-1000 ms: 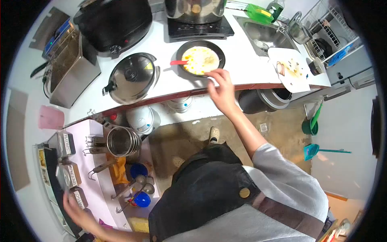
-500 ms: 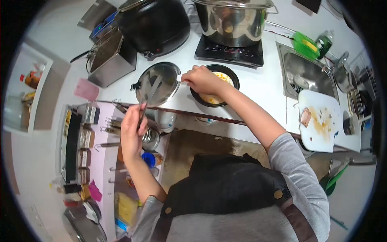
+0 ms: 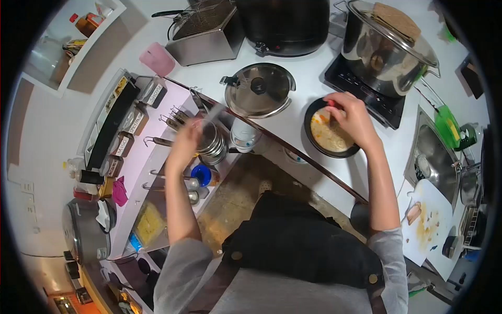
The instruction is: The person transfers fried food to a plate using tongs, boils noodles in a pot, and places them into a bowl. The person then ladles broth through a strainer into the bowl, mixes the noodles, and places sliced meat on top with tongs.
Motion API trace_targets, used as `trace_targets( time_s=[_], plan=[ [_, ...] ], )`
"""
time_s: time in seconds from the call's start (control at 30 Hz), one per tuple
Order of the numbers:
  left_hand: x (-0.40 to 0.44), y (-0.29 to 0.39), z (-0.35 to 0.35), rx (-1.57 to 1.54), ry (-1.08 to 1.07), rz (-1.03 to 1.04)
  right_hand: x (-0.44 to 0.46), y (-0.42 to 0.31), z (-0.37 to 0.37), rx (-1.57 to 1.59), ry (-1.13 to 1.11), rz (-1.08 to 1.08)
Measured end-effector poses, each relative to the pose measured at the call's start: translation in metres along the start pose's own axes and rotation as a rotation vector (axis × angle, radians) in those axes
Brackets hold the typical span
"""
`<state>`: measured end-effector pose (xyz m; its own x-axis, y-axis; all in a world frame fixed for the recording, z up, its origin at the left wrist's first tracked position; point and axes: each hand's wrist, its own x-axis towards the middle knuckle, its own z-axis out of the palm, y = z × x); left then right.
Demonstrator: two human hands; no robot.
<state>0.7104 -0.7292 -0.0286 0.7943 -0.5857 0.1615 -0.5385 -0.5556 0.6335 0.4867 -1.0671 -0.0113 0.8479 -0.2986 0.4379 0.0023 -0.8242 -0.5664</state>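
A black bowl [image 3: 333,152] of creamy soup with orange and yellow bits stands on the white counter. Over its upper edge, my right hand [image 3: 349,116] is closed on a red spoon handle [image 3: 330,103], whose lower part is hidden. My left hand [image 3: 186,137] is closed round a metal utensil [image 3: 214,111], blurred by motion, near the counter's front edge. Nearby lies a round pot lid [image 3: 257,91] with a black knob. Strainers [image 3: 213,141] hang just right of my left hand.
A large steel pot [image 3: 376,57] stands on the induction hob [image 3: 361,91]. A black cooker [image 3: 285,26] and a fryer [image 3: 206,36] line the back. At the right are a sink [image 3: 434,157] and a stained cutting board [image 3: 426,220]. Labelled containers [image 3: 152,93] line the left shelf.
The view has turned toward the left. My right hand has moved onto the red handle at the bowl. My left hand has come up from the lower left shelf with the metal utensil.
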Motion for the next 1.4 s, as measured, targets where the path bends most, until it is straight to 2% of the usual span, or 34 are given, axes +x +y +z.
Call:
trace_targets(
  time_s=[0.03, 0.07, 0.1, 0.13, 0.17, 0.2, 0.27, 0.37, 0.47, 0.6, 0.7, 0.73, 0.77, 0.8, 0.87, 0.9, 0.93, 0.97, 1.03, 1.07, 1.1, 1.13, 1.17, 1.23, 1.27, 1.3, 1.37, 1.4],
  plan=[
    [0.026, 0.006, -0.02, 0.076, 0.08, -0.094, -0.002, 0.0, -0.001, 0.005, 0.012, 0.056],
    [0.051, 0.022, -0.045, 0.235, 0.217, 0.068, -0.003, -0.003, -0.003, 0.008, 0.026, 0.109],
    [0.08, 0.02, -0.068, 0.354, 0.383, 0.073, -0.003, -0.004, -0.003, 0.009, 0.042, 0.163],
    [0.125, -0.015, -0.095, 0.377, 0.475, 0.07, -0.003, -0.004, 0.0, 0.03, 0.073, 0.191],
    [0.153, -0.01, -0.114, 0.549, 0.648, 0.115, -0.003, -0.004, 0.003, 0.051, 0.104, 0.22],
    [0.189, -0.022, -0.136, 0.549, 0.691, 0.025, -0.003, -0.006, 0.006, 0.024, 0.125, 0.228],
    [0.261, -0.065, -0.176, 0.586, 0.652, -0.056, 0.0, -0.01, 0.016, 0.0, 0.153, 0.247],
    [0.371, -0.15, -0.219, 0.914, 0.469, -0.142, 0.009, -0.019, 0.031, -0.024, 0.205, 0.326],
    [0.437, -0.205, -0.223, 1.044, 0.321, -0.09, 0.02, -0.028, 0.046, -0.105, 0.229, 0.403],
    [0.496, -0.231, -0.206, 1.159, -0.08, -0.139, 0.037, -0.042, 0.058, -0.148, 0.225, 0.498],
    [0.543, -0.288, -0.19, 1.036, -0.33, -0.239, 0.047, -0.048, 0.063, -0.199, 0.232, 0.596],
    [0.561, -0.364, -0.178, 1.15, 0.0, 0.131, 0.047, -0.045, 0.064, -0.193, 0.24, 0.613],
    [0.567, -0.364, -0.177, 1.131, -0.144, 0.054, 0.045, -0.04, 0.064, -0.185, 0.247, 0.63],
    [0.571, -0.349, -0.18, 1.109, -0.288, -0.025, 0.043, -0.036, 0.063, -0.176, 0.254, 0.647],
    [0.562, -0.31, -0.19, 1.018, -0.423, -0.147, 0.04, -0.028, 0.06, -0.132, 0.253, 0.71],
    [0.547, -0.279, -0.2, 0.954, -0.406, -0.183, 0.039, -0.024, 0.057, -0.116, 0.263, 0.745],
    [0.533, -0.252, -0.215, 0.891, -0.387, -0.213, 0.037, -0.02, 0.055, -0.132, 0.265, 0.692],
    [0.522, -0.233, -0.236, 1.081, -0.392, -0.04, 0.036, -0.019, 0.05, -0.142, 0.263, 0.7],
    [0.514, -0.261, -0.272, 0.747, -0.047, -0.006, 0.032, -0.019, 0.044, -0.211, 0.317, 0.67],
    [0.513, -0.3, -0.278, 0.729, 0.152, 0.139, 0.032, -0.025, 0.041, -0.231, 0.336, 0.658],
    [0.499, -0.29, -0.275, 1.228, -0.188, 0.136, 0.033, -0.03, 0.039, -0.261, 0.353, 0.657],
    [0.482, -0.289, -0.273, 1.094, -0.235, -0.057, 0.031, -0.03, 0.039, -0.23, 0.397, 0.634],
    [0.463, -0.288, -0.269, 0.971, -0.254, -0.25, 0.024, -0.026, 0.037, -0.22, 0.397, 0.617],
    [0.453, -0.313, -0.298, 0.904, -0.01, -0.109, 0.018, -0.026, 0.034, -0.244, 0.478, 0.472],
    [0.43, -0.298, -0.308, 0.853, 0.073, 0.093, 0.012, -0.026, 0.033, -0.22, 0.544, 0.442],
    [0.394, -0.252, -0.299, 0.519, 0.093, 0.041, 0.007, -0.026, 0.031, -0.22, 0.576, 0.422],
    [0.303, -0.13, -0.248, 0.378, 0.079, 0.104, -0.002, -0.033, 0.027, -0.135, 0.663, 0.371],
    [0.255, -0.073, -0.206, 0.191, -0.004, 0.135, -0.007, -0.034, 0.026, -0.144, 0.678, 0.347]
  ],
)
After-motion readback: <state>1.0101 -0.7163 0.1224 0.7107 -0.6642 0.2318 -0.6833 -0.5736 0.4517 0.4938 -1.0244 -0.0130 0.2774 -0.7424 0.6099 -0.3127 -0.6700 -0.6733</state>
